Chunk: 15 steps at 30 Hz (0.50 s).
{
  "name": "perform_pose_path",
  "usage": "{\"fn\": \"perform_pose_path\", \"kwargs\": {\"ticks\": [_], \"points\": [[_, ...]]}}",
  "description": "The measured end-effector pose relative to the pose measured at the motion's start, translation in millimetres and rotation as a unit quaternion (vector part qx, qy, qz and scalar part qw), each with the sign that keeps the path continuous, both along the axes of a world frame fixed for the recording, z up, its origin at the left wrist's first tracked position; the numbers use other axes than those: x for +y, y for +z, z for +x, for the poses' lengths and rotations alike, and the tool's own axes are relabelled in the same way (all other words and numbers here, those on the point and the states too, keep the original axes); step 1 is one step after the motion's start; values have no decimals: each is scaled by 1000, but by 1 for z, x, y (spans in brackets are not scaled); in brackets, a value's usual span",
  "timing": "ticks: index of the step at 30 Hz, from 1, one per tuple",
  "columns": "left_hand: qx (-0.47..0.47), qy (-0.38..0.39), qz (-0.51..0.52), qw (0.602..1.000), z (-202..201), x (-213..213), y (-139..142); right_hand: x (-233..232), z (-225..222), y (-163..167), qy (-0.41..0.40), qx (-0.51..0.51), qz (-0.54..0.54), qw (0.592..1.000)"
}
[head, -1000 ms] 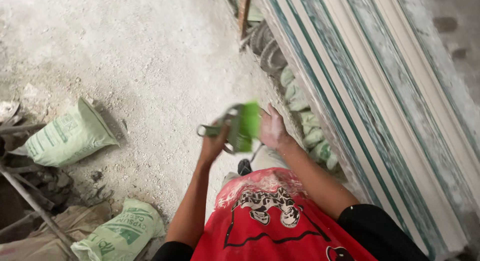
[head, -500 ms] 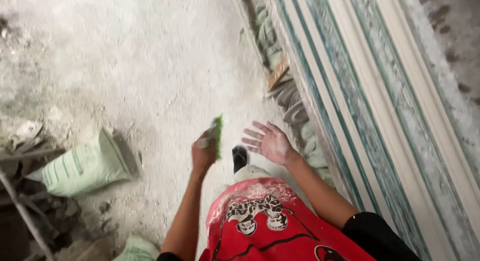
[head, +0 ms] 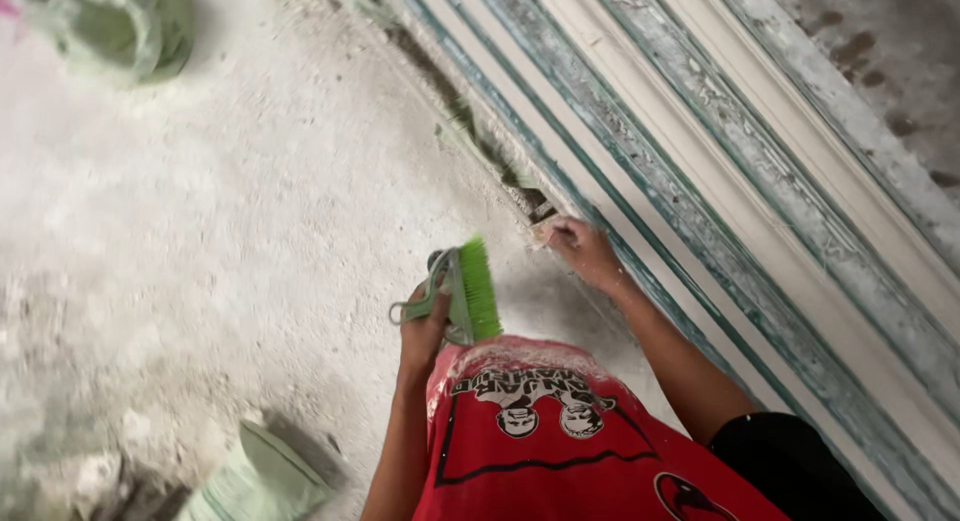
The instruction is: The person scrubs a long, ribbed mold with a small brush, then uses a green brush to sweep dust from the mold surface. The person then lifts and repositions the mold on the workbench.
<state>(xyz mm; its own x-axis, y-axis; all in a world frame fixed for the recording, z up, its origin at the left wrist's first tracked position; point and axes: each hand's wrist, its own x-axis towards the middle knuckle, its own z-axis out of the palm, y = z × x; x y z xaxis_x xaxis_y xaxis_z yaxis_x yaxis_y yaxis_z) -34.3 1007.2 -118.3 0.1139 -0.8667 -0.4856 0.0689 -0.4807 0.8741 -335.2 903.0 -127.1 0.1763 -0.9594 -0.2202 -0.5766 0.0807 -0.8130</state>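
Dust and pale grit cover the concrete floor [head: 230,211], seen from above past the person's red shirt [head: 560,451]. The left hand [head: 425,331] is closed around the grey-green handle of a small hand brush [head: 465,291], its grip wrapped tight; the brush is held above the floor just in front of the shirt, with its bright green bristles turned up and to the right. The right hand [head: 585,251] reaches out to the foot of the long moulded panel [head: 760,181], a white and grey-green ribbed piece running diagonally across the right of the view. Its fingers are curled against the panel's lower edge, touching it where a narrow gap opens between panel and floor; whether that grip pinches anything small there cannot be told. Brush and right hand are near each other but apart. A green sack [head: 265,476] lies on the floor at the lower left, and another green bag [head: 130,26], blurred, sits at the upper left corner.
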Motion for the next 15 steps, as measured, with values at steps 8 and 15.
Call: {"fn": "perform_pose_path", "kwargs": {"ticks": [8, 15], "points": [[-65, -262, -89, 959, 32, -245, 85, -129, -25, 30, -218, 91, -123, 964], [-79, -258, -183, 945, 14, -354, 99, -238, -31, 10, -219, 272, -296, 889]]}}
